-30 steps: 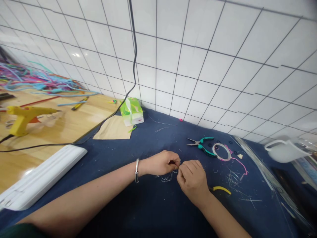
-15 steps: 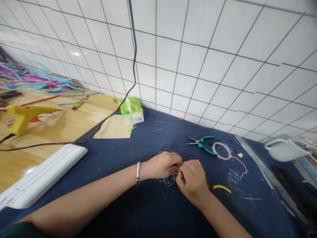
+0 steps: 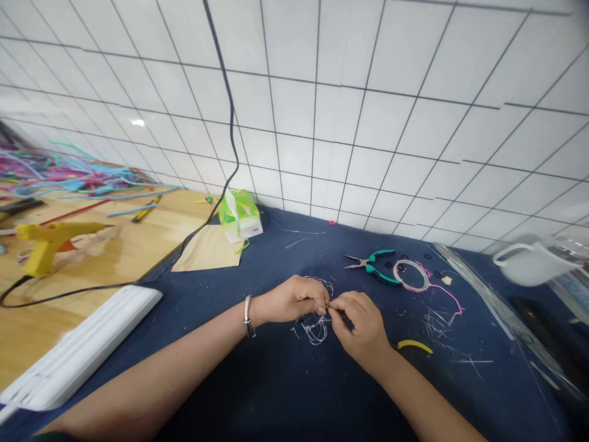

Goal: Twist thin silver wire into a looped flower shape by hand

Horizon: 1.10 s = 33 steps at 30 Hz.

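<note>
My left hand [image 3: 299, 299], with a silver bracelet at the wrist, is closed in a pinch on a piece of thin silver wire [image 3: 315, 335] bent into several loose loops. Its loops show above and below the fingers. Fingertip to fingertip with it, my right hand [image 3: 361, 318] is pinching at the same wire; the exact spot between the fingers is too small to make out. Beside my right wrist lies a yellow-handled tool [image 3: 415, 346], its head hidden by the hand. Teal-handled pliers [image 3: 370, 264] rest open beyond my right hand.
A pale ring [image 3: 411, 288] with pink cord and wire scraps [image 3: 437, 325] lie to the right, near a white mug [image 3: 534, 264]. Leftward are a white power strip [image 3: 87, 347], a yellow glue gun [image 3: 50, 242], a tissue pack [image 3: 240, 215] and a hanging black cable [image 3: 232, 123].
The view has tilted and shifted slightly. My right hand's fingers have straightened into a fingertip pinch, and my left fingers have turned downward; both stay together at the wire.
</note>
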{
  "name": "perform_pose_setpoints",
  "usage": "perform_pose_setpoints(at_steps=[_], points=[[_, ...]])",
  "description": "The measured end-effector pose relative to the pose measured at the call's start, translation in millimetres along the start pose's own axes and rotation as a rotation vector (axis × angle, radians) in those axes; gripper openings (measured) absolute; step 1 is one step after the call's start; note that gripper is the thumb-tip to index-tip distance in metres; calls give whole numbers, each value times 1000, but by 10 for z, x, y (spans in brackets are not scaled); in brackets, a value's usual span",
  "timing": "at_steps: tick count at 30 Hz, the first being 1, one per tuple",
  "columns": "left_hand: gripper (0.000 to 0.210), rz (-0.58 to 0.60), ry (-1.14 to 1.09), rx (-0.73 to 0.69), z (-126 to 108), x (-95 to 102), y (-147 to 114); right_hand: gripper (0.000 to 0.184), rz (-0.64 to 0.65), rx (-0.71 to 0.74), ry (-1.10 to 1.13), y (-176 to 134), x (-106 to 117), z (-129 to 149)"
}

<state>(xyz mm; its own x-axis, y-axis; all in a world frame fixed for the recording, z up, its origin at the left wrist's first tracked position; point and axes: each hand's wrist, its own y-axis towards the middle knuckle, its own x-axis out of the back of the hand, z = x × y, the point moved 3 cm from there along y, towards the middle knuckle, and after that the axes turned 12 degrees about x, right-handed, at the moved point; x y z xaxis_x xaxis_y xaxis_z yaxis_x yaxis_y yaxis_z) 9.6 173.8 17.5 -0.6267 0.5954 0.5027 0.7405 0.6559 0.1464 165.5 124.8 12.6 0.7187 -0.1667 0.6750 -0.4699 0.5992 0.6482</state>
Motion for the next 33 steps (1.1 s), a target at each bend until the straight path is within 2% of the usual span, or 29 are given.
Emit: perform_pose_setpoints(at_steps=[5,12,16,21,27,33], points=[[18,62,9,6,-38,-17,5,9,43,66,22,13,47,12],[19,142,63,-1,-40,-64,7,14,297,101,-20,51,62,19],[18,171,62,1,-45,-87,10,9,366,59,-49,32,13,20],[16,174,3,48,-35,-92,12,9,342,-59,-12,19,-56,-28],[4,134,-142,231,45,-83,13,14,241,-129,133,5,-63,-103],[9,57,-503,432,136,-97,5,16,213,-128,174,-3,-56,-105]])
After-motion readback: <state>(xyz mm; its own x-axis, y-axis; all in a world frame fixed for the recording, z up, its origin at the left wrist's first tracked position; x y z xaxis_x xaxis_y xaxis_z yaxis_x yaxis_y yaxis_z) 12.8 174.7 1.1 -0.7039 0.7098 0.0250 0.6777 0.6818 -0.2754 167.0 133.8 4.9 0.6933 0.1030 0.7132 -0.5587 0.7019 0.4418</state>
